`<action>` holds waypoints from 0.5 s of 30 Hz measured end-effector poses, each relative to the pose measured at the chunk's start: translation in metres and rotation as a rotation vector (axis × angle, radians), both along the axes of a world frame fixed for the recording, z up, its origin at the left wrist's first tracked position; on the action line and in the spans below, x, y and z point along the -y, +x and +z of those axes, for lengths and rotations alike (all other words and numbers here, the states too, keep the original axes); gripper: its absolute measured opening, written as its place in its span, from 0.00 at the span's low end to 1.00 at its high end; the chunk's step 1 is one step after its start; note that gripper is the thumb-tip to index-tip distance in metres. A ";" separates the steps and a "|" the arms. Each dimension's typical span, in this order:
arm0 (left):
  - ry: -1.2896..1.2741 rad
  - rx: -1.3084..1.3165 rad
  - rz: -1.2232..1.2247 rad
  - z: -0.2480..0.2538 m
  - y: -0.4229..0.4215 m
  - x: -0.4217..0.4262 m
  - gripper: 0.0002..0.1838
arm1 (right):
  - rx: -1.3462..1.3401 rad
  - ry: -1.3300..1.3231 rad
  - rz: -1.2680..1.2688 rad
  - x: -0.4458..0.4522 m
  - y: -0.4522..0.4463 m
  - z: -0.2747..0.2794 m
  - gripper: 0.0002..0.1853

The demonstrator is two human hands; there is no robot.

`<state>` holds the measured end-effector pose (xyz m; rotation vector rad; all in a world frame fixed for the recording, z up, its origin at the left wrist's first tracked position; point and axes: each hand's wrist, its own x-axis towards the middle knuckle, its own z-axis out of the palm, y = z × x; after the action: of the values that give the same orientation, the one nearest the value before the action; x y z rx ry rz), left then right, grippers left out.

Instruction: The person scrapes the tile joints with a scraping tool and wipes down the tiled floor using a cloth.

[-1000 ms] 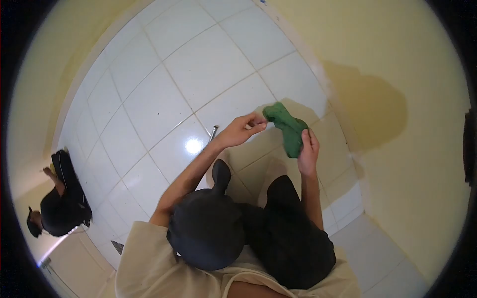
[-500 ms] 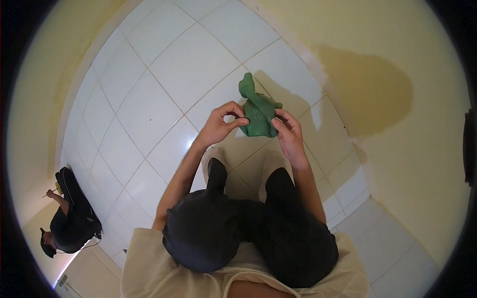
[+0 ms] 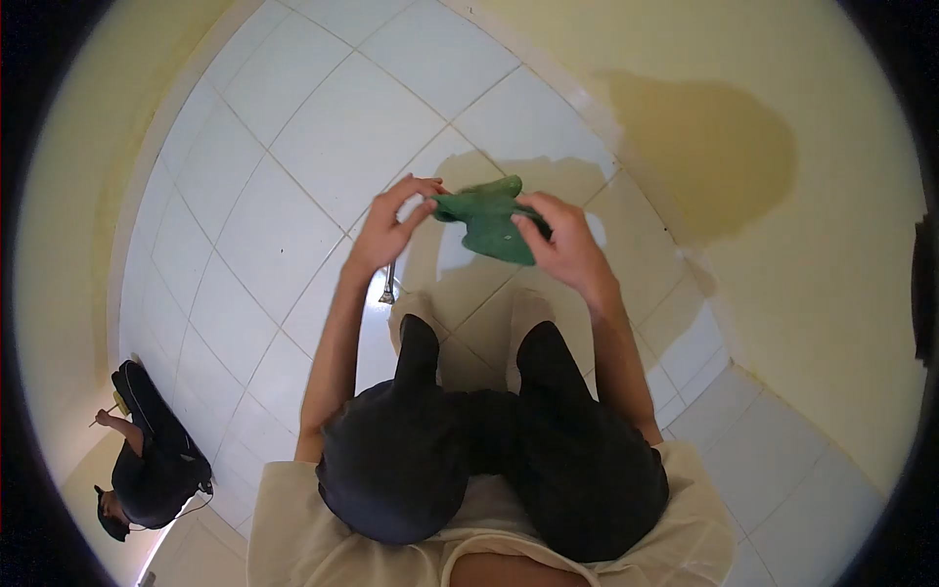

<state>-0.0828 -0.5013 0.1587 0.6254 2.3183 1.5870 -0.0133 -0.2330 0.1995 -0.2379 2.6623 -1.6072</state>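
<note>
The soft green fabric piece [image 3: 494,240] has just been changing shape: instead of standing up in a narrow twist above the hands, it is now spreading sideways between them, with a rolled fold crossing its top. That shift is apparently putting its opposite ends within reach of both hands. The fabric is hanging in the air over the glossy white tiled floor [image 3: 333,127], in front of the feet

The left hand [image 3: 386,225] is pinching the fabric's left end, its thumb and fingers closing around the edge. The right hand [image 3: 572,249] is gripping the upper right side between thumb and fingers. The cloth is looking thin, matte and limp, bunching along the top and falling smoother below, where a tiny pale mark is showing

A slim metallic object with a flared end [image 3: 388,290] is lying on the floor beside the left foot [image 3: 415,305]. Bent knees in black cloth [image 3: 396,465] are filling the near view, while another person in dark clothing [image 3: 147,479] is sitting off to the left, holding a thin stick
</note>
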 end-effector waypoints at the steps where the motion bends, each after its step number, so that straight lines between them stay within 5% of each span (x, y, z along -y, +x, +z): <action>1: 0.047 0.079 0.040 0.013 -0.003 0.004 0.04 | -0.042 0.052 -0.023 -0.008 -0.003 -0.004 0.09; 5: -0.289 -0.113 -0.062 0.045 -0.016 0.010 0.06 | 0.041 0.260 0.090 -0.014 -0.009 -0.001 0.10; 10: -0.362 -0.257 -0.100 0.066 -0.018 -0.014 0.13 | 0.024 0.087 0.074 -0.010 -0.014 -0.002 0.09; 15: -0.211 0.093 -0.520 0.035 -0.035 -0.043 0.15 | 0.076 -0.046 0.156 -0.019 -0.026 0.001 0.10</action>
<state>-0.1179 -0.4579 0.1937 0.9776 1.9976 1.0944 -0.0388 -0.2141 0.2000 -0.3682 2.4852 -1.5980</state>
